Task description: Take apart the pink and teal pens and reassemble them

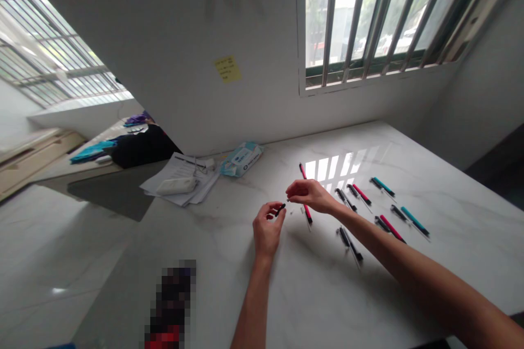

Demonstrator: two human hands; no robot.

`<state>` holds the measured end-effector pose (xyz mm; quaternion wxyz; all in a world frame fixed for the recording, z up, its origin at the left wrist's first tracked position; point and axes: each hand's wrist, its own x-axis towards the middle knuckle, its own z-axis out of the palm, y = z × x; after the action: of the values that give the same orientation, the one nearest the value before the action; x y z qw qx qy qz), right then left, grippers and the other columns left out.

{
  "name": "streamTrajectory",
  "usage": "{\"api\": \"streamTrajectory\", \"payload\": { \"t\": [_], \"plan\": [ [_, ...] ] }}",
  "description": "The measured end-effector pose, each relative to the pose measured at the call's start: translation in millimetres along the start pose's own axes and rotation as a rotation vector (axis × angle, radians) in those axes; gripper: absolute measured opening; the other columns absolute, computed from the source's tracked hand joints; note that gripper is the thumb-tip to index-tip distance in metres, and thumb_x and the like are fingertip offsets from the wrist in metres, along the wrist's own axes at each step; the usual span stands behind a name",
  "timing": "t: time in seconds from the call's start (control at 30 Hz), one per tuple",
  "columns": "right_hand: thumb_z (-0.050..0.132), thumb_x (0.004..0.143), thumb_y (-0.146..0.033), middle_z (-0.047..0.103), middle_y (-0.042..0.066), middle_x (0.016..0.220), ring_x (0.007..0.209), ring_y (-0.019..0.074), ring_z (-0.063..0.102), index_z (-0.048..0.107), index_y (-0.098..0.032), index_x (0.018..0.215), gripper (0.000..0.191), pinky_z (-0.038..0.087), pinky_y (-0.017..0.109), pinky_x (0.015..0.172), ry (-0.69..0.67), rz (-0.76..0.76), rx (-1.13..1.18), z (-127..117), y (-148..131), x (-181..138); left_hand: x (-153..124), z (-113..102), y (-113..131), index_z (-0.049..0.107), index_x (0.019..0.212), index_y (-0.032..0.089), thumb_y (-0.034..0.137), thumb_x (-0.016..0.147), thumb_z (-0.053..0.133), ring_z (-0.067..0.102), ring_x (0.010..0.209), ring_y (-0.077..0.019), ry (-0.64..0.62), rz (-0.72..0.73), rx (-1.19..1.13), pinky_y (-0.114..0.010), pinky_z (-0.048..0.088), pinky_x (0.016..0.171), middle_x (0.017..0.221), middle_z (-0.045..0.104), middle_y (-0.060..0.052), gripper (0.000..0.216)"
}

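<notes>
My left hand is closed on a short black pen part, pinched between thumb and fingers with its tip pointing up to the right. Just beyond that tip, my right hand has its fingers pinched on a tiny piece, too small to name. Below the right hand lies a red pen barrel, with a thin white refill beside it. A red and black piece shows behind the same hand; whether it joins the barrel is hidden. Small bits lie on the table between the hands.
Several disassembled pens lie to the right on the marble-patterned table, including a black pen, a red barrel and a teal barrel. A wipes packet and papers lie at the back left, below a barred window.
</notes>
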<state>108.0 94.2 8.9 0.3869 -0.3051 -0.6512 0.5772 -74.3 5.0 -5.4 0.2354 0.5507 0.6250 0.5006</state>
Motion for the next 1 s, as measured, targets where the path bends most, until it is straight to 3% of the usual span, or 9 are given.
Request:
{"api": "streamTrajectory", "payload": {
  "t": [0.4, 0.6, 0.7, 0.83, 1.0],
  "plan": [
    [0.082, 0.078, -0.032, 0.081, 0.006, 0.095, 0.092, 0.0204, 0.077, 0.076, -0.017, 0.098, 0.025, 0.060, 0.035, 0.088, -0.050, 0.024, -0.020, 4.4, 1.9, -2.3, -1.8, -0.3, 1.9, 0.076, 0.095, 0.024, 0.032, 0.086, 0.073, 0.067, 0.081, -0.0172, -0.021, 0.024, 0.015, -0.030, 0.051, 0.077, 0.097, 0.077, -0.003, 0.012],
    [0.078, 0.085, -0.033, 0.080, 0.006, 0.090, 0.083, 0.0192, 0.076, 0.077, -0.018, 0.098, 0.020, 0.059, 0.029, 0.076, -0.031, -0.009, -0.179, 5.1, -1.8, -5.2, -1.9, -1.0, 3.5, 0.076, 0.093, 0.024, 0.031, 0.086, 0.073, 0.067, 0.082, -0.0175, -0.020, 0.055, 0.031, -0.030, 0.050, 0.077, 0.096, 0.077, -0.003, 0.010],
    [0.076, 0.087, -0.033, 0.080, 0.006, 0.093, 0.085, 0.0193, 0.076, 0.077, -0.018, 0.101, 0.021, 0.060, 0.029, 0.078, -0.051, -0.030, -0.197, 2.6, -4.9, -6.4, -2.3, -0.4, 4.8, 0.077, 0.093, 0.024, 0.032, 0.086, 0.074, 0.066, 0.082, -0.0178, -0.037, 0.058, 0.027, -0.030, 0.050, 0.077, 0.096, 0.078, -0.003, 0.012],
    [0.078, 0.086, -0.032, 0.080, 0.006, 0.092, 0.085, 0.0197, 0.076, 0.077, -0.017, 0.101, 0.021, 0.060, 0.029, 0.077, -0.148, -0.041, -0.209, -1.5, -6.9, -7.6, -1.9, 1.3, 5.0, 0.078, 0.093, 0.022, 0.037, 0.085, 0.076, 0.067, 0.080, -0.0172, -0.050, 0.023, -0.026, -0.029, 0.051, 0.077, 0.095, 0.078, -0.005, 0.017],
    [0.077, 0.086, -0.031, 0.080, 0.006, 0.089, 0.086, 0.0206, 0.077, 0.078, -0.017, 0.096, 0.017, 0.061, 0.032, 0.083, -0.112, -0.067, -0.184, -2.5, -6.9, -8.2, 0.8, 2.3, 4.2, 0.077, 0.097, 0.019, 0.041, 0.081, 0.080, 0.069, 0.077, -0.0172, -0.057, -0.111, -0.229, -0.028, 0.053, 0.074, 0.091, 0.077, -0.006, 0.028]
  ]
}}
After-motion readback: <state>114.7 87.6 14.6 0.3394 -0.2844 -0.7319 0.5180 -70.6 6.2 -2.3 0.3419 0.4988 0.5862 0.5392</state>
